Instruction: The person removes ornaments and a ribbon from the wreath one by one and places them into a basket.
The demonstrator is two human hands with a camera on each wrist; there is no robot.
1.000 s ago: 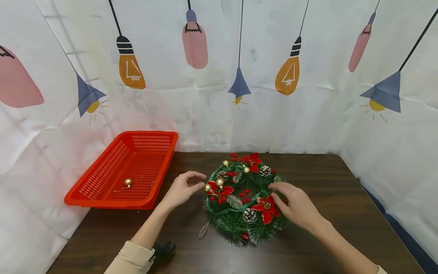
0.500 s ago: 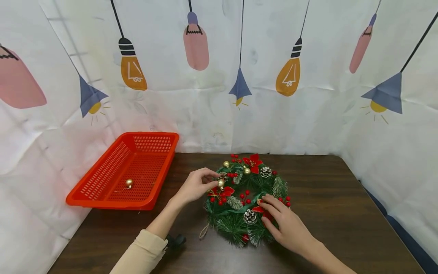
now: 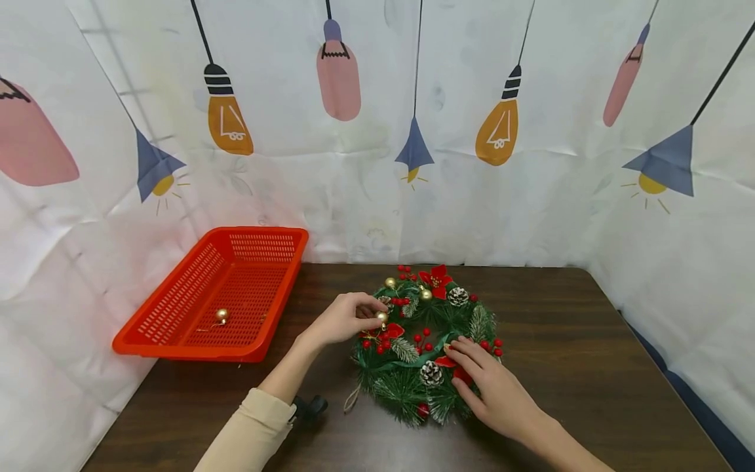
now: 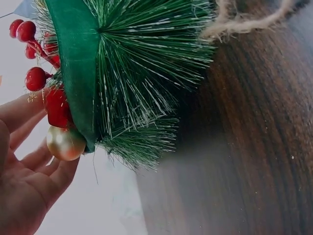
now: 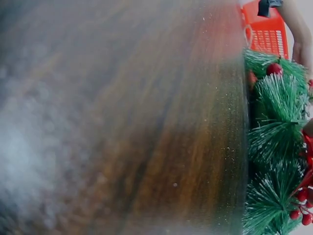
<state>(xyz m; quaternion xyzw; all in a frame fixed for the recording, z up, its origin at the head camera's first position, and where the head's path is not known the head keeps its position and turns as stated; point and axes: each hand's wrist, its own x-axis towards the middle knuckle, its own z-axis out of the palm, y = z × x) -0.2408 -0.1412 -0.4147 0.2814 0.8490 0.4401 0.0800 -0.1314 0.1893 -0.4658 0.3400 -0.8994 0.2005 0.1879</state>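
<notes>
A green Christmas wreath [image 3: 401, 387] lies on the table, dressed with red poinsettias, berries, pine cones and gold baubles. At its left side my left hand [image 3: 339, 320] pinches a small gold bauble [image 3: 382, 317] between thumb and fingers. The left wrist view shows this hand [image 4: 29, 181] up close, beside a gold bauble [image 4: 66, 143], a red petal and a green ribbon [image 4: 78, 63]. My right hand [image 3: 492, 387] rests with extended fingers on the wreath's lower right, partly covering a poinsettia [image 3: 462, 375]. In the right wrist view only the wreath's edge [image 5: 276, 137] shows.
A red plastic basket [image 3: 283, 288] stands on the left of the dark wooden table [image 3: 548, 328], holding one gold bauble [image 3: 221, 315]. A twine loop [image 3: 351, 400] sticks out from the wreath's lower left. A patterned white curtain [image 3: 366, 210] hangs behind.
The left hand has moved right onto the wreath and closed on the gold bauble. The right hand has shifted slightly down and left, and now rests over the poinsettia.
</notes>
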